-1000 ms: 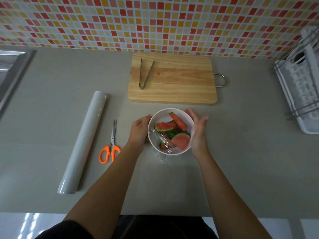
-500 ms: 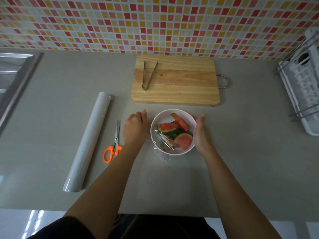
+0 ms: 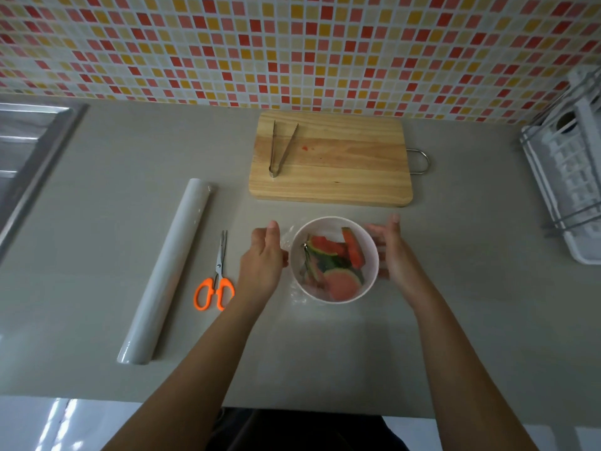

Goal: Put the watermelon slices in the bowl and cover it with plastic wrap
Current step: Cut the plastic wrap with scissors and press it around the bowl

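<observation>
— Plastic wrap [image 3: 297, 294], thin and clear: how will it handle?
— Light, limp and clingy, I'd say. I'd take its loose skirt low on the white round bowl [image 3: 325, 226], which sits before the pale wooden cutting board [image 3: 341, 157] with the red watermelon slices [image 3: 341, 283] inside.
— Your hands?
— Both wide, holding nothing: left hand [image 3: 263, 258] and right hand [image 3: 390, 252] flank the bowl. Half a second ago they pressed its sides.

A single wide-angle camera, worn on the person's head, sits above the near edge of the flat grey countertop [image 3: 455, 304] and looks forward and steeply down. The round white bowl [image 3: 328, 225] lies near mid-frame; the red, orange and yellow mosaic-tiled wall [image 3: 292, 43] fills the top, bowed by the lens.
</observation>
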Motion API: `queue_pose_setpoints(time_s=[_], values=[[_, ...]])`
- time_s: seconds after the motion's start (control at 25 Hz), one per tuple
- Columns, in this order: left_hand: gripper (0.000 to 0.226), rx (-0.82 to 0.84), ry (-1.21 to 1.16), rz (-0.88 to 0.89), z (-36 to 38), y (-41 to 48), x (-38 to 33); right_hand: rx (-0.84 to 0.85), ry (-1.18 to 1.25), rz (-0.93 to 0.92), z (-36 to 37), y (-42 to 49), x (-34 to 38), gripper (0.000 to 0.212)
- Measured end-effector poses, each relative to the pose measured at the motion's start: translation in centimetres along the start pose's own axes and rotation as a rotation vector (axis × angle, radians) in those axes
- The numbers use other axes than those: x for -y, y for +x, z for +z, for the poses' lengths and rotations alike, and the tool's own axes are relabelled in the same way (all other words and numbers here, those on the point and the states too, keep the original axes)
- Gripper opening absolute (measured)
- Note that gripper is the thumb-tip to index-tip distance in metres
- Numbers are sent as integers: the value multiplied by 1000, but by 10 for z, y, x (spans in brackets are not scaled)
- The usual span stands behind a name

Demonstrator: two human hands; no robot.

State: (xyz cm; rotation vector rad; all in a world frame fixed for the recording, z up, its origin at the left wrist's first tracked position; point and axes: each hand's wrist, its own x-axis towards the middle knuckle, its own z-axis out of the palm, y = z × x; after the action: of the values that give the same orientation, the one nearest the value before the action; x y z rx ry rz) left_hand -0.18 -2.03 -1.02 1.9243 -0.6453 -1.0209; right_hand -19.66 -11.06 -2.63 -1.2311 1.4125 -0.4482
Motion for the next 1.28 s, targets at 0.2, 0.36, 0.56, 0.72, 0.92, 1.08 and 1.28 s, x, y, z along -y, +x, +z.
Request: queue_pose_setpoints(time_s=[0.2, 0.36, 0.56, 0.72, 0.92, 1.08, 1.28], values=[[44, 269, 23, 115, 8, 31, -16, 90, -101, 223, -8, -23, -24, 94], [47, -103, 174, 119, 0, 32, 1, -21, -290, 135, -18, 3, -18, 89], [76, 189, 333, -209, 5, 20, 11, 284, -247, 195, 3, 31, 18, 75], [43, 193, 62, -89, 18, 31, 8, 203, -115, 155, 17, 38, 21, 38], [39, 138, -314, -158, 21, 33, 15, 56, 62, 15, 27, 31, 18, 39], [74, 312, -350, -256, 21, 31, 14, 267, 125, 145, 19, 31, 19, 61], [42, 181, -336, -106, 24, 27, 6, 156, 72, 56, 23, 29, 19, 25]])
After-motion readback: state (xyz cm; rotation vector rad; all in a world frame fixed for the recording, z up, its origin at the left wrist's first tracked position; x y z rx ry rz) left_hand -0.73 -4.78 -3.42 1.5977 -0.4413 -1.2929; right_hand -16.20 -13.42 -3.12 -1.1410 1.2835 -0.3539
